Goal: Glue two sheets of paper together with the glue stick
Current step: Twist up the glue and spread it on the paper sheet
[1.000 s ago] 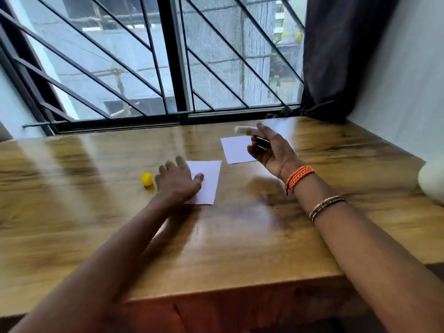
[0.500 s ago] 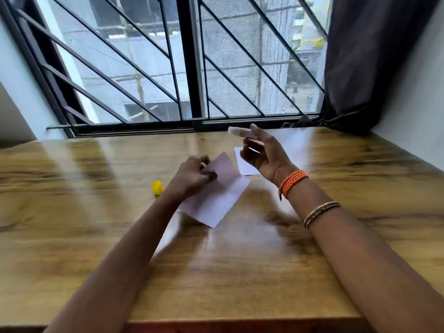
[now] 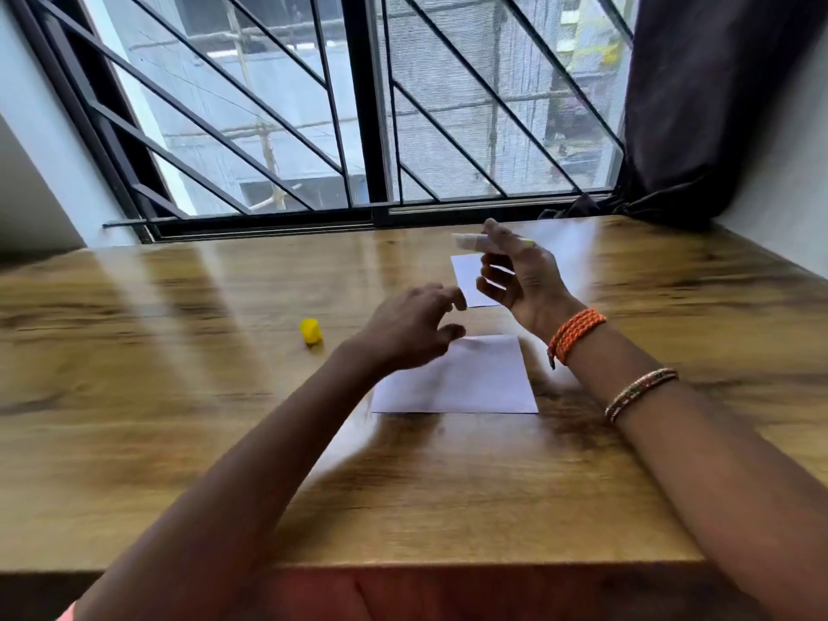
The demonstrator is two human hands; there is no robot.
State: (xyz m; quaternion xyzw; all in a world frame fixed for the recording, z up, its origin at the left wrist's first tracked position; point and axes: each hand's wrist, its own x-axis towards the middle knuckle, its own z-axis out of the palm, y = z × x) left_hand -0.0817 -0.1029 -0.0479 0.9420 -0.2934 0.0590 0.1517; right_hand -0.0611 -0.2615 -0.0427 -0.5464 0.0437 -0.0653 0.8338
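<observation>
One white sheet of paper (image 3: 470,383) lies flat on the wooden table (image 3: 179,396) in front of me. A second, smaller-looking sheet (image 3: 468,273) lies farther back, partly hidden by my hands. My left hand (image 3: 412,329) hovers above the near sheet's far left corner with loosely curled fingers, holding nothing. My right hand (image 3: 515,280) is raised above the far sheet and pinches the uncapped white glue stick (image 3: 466,240), tip pointing left. The yellow cap (image 3: 310,330) stands on the table to the left.
A barred window (image 3: 358,105) runs along the table's far edge. A dark curtain (image 3: 717,105) hangs at the back right beside a white wall. The table's front edge is close to my body.
My left hand has carried the near sheet toward me, laid it flat and let go of it. My right hand keeps the glue stick raised in about the same place.
</observation>
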